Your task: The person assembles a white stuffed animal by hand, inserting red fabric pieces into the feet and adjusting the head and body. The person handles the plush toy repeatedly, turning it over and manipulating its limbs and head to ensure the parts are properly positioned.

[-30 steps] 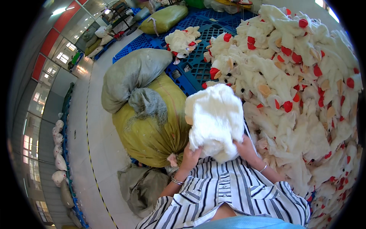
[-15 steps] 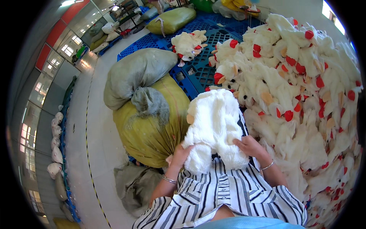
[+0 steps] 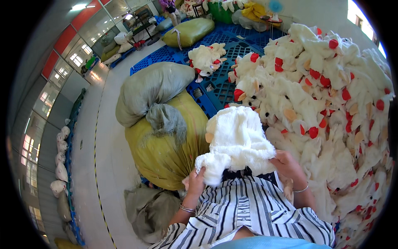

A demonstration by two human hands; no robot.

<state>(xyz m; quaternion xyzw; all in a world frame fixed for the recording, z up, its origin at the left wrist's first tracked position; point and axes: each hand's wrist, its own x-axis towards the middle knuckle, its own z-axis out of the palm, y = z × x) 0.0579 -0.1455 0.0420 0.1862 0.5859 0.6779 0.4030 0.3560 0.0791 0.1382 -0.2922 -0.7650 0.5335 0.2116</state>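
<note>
A white plush toy skin [image 3: 239,132], fluffy and unstuffed, lies over my lap with a small tan patch at its left edge. My left hand [image 3: 196,181] is closed on a short fluffy flap at its lower left. At the lower right edge, my right hand [image 3: 286,163] pinches the fur between thumb and fingers. The fabric stretches between both hands, and its lower edge is partly folded up. Some fingertips are hidden behind the fur.
A large heap of white plush skins [image 3: 306,95] with red and tan pieces rises at my right. Tied yellow-green sack [image 3: 166,145] and grey sack [image 3: 153,83] stand at my left. Blue pallets [image 3: 219,79] bear a smaller plush pile [image 3: 206,58]. A person [image 3: 170,8] is far off.
My hands have moved farther apart, the right one outward to the right. The skin's two lower flaps have shifted: the right part is now spread sideways and folded up. The view has tilted slightly upward.
</note>
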